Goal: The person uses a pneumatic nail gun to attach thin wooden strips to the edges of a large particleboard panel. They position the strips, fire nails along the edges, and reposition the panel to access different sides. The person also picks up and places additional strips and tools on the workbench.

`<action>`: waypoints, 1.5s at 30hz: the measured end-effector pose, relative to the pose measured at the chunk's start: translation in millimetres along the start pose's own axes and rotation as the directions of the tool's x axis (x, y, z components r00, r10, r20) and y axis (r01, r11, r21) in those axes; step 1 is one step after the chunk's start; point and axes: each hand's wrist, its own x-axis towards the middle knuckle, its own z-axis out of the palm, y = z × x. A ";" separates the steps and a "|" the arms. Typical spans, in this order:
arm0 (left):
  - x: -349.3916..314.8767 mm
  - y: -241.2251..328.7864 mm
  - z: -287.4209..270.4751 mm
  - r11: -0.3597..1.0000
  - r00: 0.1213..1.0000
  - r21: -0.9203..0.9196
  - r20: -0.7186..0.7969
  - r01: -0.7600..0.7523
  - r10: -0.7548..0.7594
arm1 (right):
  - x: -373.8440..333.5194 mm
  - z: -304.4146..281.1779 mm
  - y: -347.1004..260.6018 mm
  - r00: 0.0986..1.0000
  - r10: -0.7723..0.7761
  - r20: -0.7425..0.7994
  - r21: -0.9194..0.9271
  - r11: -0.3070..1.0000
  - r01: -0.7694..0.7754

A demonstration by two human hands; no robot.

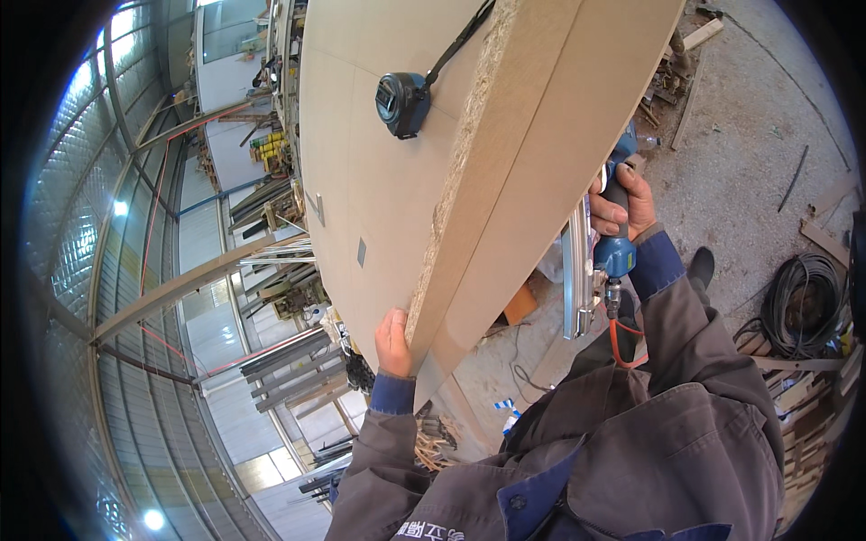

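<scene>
A long tan wooden board (487,162) with a rough, splintery edge lies along a large flat panel (370,171). At the board's near end, my left hand (392,343) is closed on its edge, its thumb side showing. My right hand (627,203) is wrapped around the dark handle of a blue air nail gun (616,257), close by the panel's right edge. The gun's silver magazine (575,270) points down beside the hand, and its nose is hidden by the panel. An orange-red air hose (622,347) joins the handle. On the panel rests a blue-black tape measure (402,104) with a black strap.
A coil of black cable (801,307) lies on the concrete floor (749,153) at right, near stacked wood strips (816,433). Wood offcuts (672,77) sit beyond the panel's far right edge. Racks of long bars (293,370) stand at left.
</scene>
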 end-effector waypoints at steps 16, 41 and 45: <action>-9.7 -30.6 -2.7 0.997 1.000 0.082 0.010 0.009 -0.010 | 9.4 -16.1 -5.9 0.988 0.064 0.137 0.060 0.995 -0.073; 0.0 0.6 5.4 0.997 0.993 -0.052 -0.103 -0.058 0.052 | -4.8 -7.7 20.0 0.997 0.058 -0.056 -0.086 0.994 -0.062; -3.7 -17.5 -2.3 0.992 0.996 0.098 -0.029 -0.082 0.086 | -9.2 -14.3 31.1 0.993 0.105 -0.061 -0.082 0.991 -0.110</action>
